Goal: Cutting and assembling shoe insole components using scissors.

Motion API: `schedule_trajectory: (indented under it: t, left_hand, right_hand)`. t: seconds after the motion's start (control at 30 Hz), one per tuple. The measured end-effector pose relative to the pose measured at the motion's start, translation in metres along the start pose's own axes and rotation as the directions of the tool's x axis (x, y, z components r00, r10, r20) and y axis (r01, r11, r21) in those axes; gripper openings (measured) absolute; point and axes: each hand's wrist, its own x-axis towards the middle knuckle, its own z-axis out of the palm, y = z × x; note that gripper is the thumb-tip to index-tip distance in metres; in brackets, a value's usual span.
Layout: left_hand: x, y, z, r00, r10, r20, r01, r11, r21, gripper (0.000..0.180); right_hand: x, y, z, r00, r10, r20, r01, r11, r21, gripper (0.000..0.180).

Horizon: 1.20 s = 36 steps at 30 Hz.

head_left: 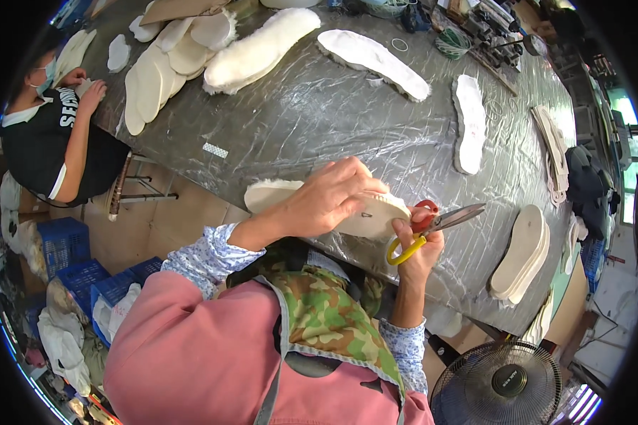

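Note:
Near the table's front edge, a cream shoe insole [365, 221] lies across between both hands, with a small dark mark on its face. My left hand [331, 198] is closed over the insole's middle and hides part of it. My right hand [420, 253] has scissors [432, 227] with one red and one yellow handle loop in its grip. The blades point right, away from the insole, and look slightly parted. My right thumb touches the insole's right end.
Stacked insoles [152, 85] and fluffy white insoles [262, 51] lie at the far left, more fluffy ones [469, 124] at the right. Another insole stack [521, 255] is right of my hands. A fan [496, 382] stands lower right; a masked person [64, 134] works at the left.

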Motion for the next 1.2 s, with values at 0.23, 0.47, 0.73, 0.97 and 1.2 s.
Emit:
schedule_trajectory:
  t: [0.23,0.47,0.73,0.97,1.2]
  left_hand:
    - [-0.004,-0.011,0.007,0.999,-0.036,0.031,0.037,0.998,-0.058,0.028]
    - [-0.013,-0.005,-0.008,0.981,-0.193,-0.015,0.193,0.972,0.134,0.059]
    - [-0.078,-0.032,-0.045,0.916,-0.401,0.0,0.342,0.782,0.521,0.043]
    - [-0.105,-0.029,-0.077,0.784,-0.607,0.128,0.592,0.794,0.138,0.023]
    - [-0.115,-0.02,-0.067,0.847,-0.516,-0.132,0.48,0.847,-0.228,0.017]
  right_hand:
    - [-0.005,0.009,-0.001,0.995,-0.101,-0.018,0.1,0.994,-0.04,0.031]
    - [-0.011,0.02,-0.002,0.993,-0.085,-0.077,0.089,0.995,0.046,0.03]
    - [-0.015,0.03,-0.015,0.989,-0.069,-0.132,0.091,0.982,0.163,0.029]
    - [-0.023,0.027,-0.022,0.971,0.056,-0.234,0.001,0.971,0.239,0.03]
    - [-0.024,0.028,-0.026,0.972,0.01,-0.237,0.044,0.974,0.222,0.032]
